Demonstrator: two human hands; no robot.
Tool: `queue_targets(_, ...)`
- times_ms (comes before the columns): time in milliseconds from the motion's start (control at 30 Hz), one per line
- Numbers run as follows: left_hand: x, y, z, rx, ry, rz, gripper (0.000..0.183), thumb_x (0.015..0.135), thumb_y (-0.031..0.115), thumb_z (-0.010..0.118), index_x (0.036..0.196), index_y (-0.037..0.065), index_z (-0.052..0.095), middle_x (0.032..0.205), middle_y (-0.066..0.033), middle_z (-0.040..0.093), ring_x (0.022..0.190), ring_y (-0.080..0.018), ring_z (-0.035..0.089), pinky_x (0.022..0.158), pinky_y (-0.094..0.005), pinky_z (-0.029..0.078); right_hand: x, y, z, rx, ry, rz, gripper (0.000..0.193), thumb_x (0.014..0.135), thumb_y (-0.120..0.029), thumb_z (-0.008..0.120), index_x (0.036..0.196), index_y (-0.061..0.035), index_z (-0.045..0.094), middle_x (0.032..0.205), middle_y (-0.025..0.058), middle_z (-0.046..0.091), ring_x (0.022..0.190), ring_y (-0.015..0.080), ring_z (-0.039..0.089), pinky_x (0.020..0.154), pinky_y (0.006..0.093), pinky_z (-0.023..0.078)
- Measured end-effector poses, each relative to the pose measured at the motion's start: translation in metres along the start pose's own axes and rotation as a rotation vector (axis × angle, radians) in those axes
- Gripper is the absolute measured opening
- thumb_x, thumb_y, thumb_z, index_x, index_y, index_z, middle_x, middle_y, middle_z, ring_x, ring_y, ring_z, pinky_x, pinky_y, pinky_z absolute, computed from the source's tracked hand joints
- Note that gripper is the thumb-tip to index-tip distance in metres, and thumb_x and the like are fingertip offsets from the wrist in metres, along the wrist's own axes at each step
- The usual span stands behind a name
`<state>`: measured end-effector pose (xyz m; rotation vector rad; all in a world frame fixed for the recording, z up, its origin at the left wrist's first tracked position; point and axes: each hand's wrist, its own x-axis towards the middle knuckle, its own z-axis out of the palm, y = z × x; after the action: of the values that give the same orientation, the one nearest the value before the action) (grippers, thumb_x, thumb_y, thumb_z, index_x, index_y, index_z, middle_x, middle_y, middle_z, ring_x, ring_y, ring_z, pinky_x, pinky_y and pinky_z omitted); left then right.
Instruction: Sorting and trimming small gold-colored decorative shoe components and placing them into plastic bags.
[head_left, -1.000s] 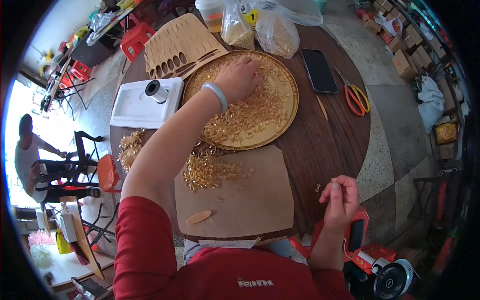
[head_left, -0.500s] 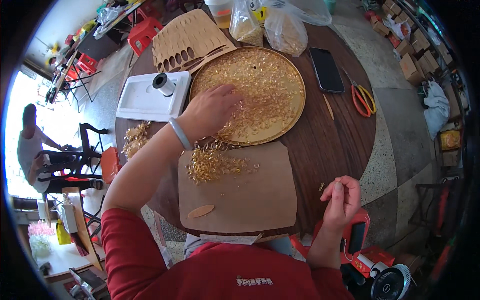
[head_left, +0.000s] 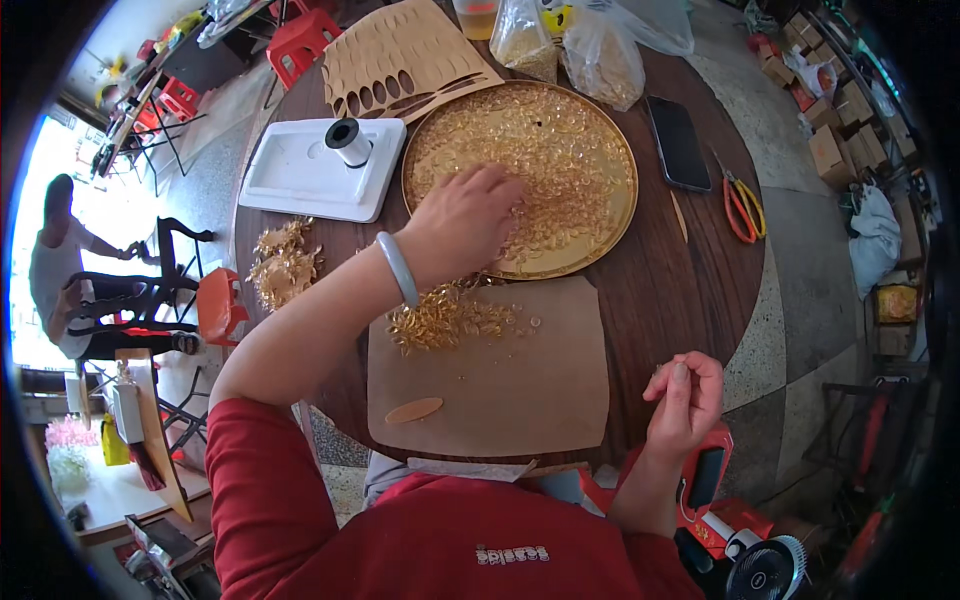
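Note:
My left hand [head_left: 470, 222], with a pale bangle [head_left: 398, 268] on its wrist, reaches over a round gold tray [head_left: 622, 222]. Its bent fingers touch small clear, amber-tinted pieces [head_left: 560, 150] spread across the tray. The thumb and fingertips are hidden, so its grip cannot be told. At the table's near right edge, my right hand [head_left: 684, 405] is closed in a pinch; whatever is between its fingertips is too small to name. A brown sheet [head_left: 540, 390] lies in front of me, bearing a pile of gold pieces [head_left: 440, 318] and a tan oval piece [head_left: 413, 410].
Left of the tray, a white tray [head_left: 290, 190] holds a spool [head_left: 347, 143]. A cut-out tan sheet [head_left: 400, 45] and plastic bags [head_left: 603, 62] sit at the back. A phone [head_left: 680, 143] and pliers [head_left: 742, 208] lie right. A person [head_left: 65, 270] is far left.
The view has shifted, so the table's things appear further right and higher. My left hand has moved slightly right and nearer over the gold tray. My right hand stays pinched.

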<state>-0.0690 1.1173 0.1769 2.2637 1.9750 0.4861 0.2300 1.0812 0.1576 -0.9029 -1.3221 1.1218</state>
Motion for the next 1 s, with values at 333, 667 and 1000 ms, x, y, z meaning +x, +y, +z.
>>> queue_targets(333,0.032,-0.002,-0.008,0.063,-0.121,0.025,0.028,0.081,0.025,0.052,0.105,0.010,0.055,0.108,-0.0138,0.051,0.109,-0.0288,0.045,0.090,-0.0430,0.038,0.002,0.004,0.010,-0.090,-0.046,-0.024,0.008,0.087,-0.004,0.046,0.093,0.0007,0.048,0.063,0.0048,0.048,0.049,0.0092,0.044,0.047,0.0209,0.037)
queue_targets(667,0.043,0.013,0.027,0.053,0.082,0.335,0.035,0.082,0.031,0.052,0.110,0.011,0.053,0.113,-0.0141,0.050,0.110,-0.0283,0.045,0.093,-0.0425,0.035,0.003,0.009,0.011,-0.051,-0.007,-0.003,0.008,0.086,-0.003,0.046,0.091,0.0019,0.049,0.062,0.0048,0.049,0.052,0.0096,0.047,0.049,0.0212,0.039)
queue_targets(1000,0.045,-0.045,0.011,0.013,0.116,0.053,0.022,0.081,0.021,0.051,0.098,0.006,0.056,0.106,-0.0149,0.052,0.101,-0.0294,0.051,0.086,-0.0414,0.041,0.007,0.008,0.011,-0.042,-0.034,-0.002,0.008,0.085,-0.001,0.045,0.091,0.0015,0.048,0.063,0.0053,0.050,0.051,0.0097,0.046,0.048,0.0210,0.038)
